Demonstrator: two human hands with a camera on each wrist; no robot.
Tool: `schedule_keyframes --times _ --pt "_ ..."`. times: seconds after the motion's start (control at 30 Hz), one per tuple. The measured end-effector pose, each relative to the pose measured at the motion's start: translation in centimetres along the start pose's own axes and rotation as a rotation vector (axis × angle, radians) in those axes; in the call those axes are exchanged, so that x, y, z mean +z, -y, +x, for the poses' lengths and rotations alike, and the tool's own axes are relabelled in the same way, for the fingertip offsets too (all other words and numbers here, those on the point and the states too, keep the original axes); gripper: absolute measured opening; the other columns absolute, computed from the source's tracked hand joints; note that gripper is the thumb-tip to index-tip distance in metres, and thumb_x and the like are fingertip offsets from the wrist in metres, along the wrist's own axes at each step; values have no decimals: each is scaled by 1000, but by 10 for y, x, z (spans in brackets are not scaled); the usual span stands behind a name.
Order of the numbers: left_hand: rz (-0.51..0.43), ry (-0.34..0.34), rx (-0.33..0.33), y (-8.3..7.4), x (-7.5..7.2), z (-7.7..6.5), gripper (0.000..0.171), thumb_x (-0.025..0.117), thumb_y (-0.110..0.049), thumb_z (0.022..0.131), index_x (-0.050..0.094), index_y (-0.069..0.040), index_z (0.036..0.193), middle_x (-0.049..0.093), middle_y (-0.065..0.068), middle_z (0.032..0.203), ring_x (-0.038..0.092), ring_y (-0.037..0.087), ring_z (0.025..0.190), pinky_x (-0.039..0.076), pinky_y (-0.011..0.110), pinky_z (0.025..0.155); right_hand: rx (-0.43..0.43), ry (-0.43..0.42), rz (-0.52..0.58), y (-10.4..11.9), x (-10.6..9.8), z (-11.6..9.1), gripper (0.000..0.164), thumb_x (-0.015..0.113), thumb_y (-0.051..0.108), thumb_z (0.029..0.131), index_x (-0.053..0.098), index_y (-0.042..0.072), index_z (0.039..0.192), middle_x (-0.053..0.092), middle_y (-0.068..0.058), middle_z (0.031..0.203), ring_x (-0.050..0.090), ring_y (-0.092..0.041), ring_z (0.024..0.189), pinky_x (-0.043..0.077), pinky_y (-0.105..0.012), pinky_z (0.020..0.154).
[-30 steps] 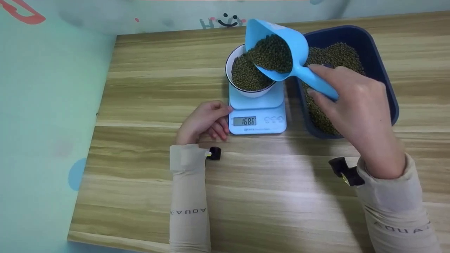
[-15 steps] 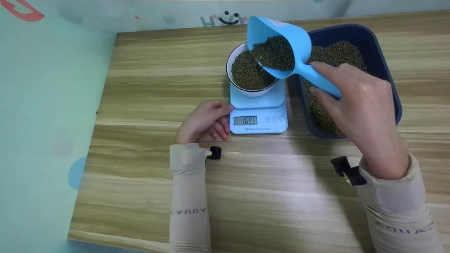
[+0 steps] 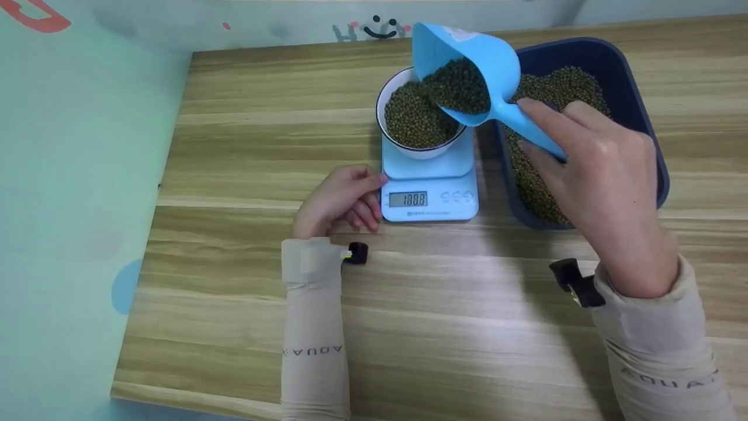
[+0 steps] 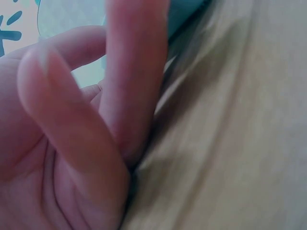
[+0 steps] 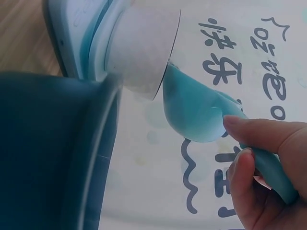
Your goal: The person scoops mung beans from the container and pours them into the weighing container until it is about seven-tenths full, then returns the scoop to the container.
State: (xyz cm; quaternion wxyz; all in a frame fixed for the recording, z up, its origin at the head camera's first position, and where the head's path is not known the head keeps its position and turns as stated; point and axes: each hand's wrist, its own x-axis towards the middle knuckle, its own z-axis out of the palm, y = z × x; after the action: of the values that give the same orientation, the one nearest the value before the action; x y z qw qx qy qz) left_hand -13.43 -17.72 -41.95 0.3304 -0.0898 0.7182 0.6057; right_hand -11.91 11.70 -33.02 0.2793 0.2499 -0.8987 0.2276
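Note:
My right hand [image 3: 602, 158] grips the handle of a light blue scoop [image 3: 497, 64], its mouth tipped over a white bowl [image 3: 381, 111]. Small greenish-brown beans [image 3: 418, 120] fill much of the bowl, and more lie in the scoop. Under the bowl is a light blue kitchen scale [image 3: 429, 169], its display apparently reading 188.8. Beside the scale's left edge rests my left hand [image 3: 345, 196], thumb touching the side and fingers loosely bent. In the right wrist view, the scoop [image 5: 196, 108] meets the bowl's rim, with thumb and fingers around its handle.
A dark blue bin [image 3: 637, 111] of the same beans stands right of the scale, partly beneath my right hand. The wooden table [image 3: 245, 146] meets a pale wall [image 3: 280, 23] at the back and another at the left.
The scale's reading has climbed from 168.6 through 169.5 to about 188.8. Beans have slid from the scoop into the bowl. My right hand shifted slightly; the left stayed put.

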Motion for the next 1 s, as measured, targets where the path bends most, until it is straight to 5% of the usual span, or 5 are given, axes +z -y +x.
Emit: schedule_keyframes --times 0.43,1.0 --pt "7 -1 29 9 -2 10 36 55 -38 87 50 -3 91 59 17 67 61 27 50 43 26 35 -11 -35 -29 6 0 1 26 63 12 83 65 12 109 48 -8 62 27 -12 46 22 -25 41" --pt "26 11 1 -12 5 -10 30 51 -30 92 50 0 94 59 18 69 61 25 52 43 25 38 -19 -24 -33 12 -1 2 28 60 7 84 64 12 111 45 -8 64 27 -12 46 23 -24 41"
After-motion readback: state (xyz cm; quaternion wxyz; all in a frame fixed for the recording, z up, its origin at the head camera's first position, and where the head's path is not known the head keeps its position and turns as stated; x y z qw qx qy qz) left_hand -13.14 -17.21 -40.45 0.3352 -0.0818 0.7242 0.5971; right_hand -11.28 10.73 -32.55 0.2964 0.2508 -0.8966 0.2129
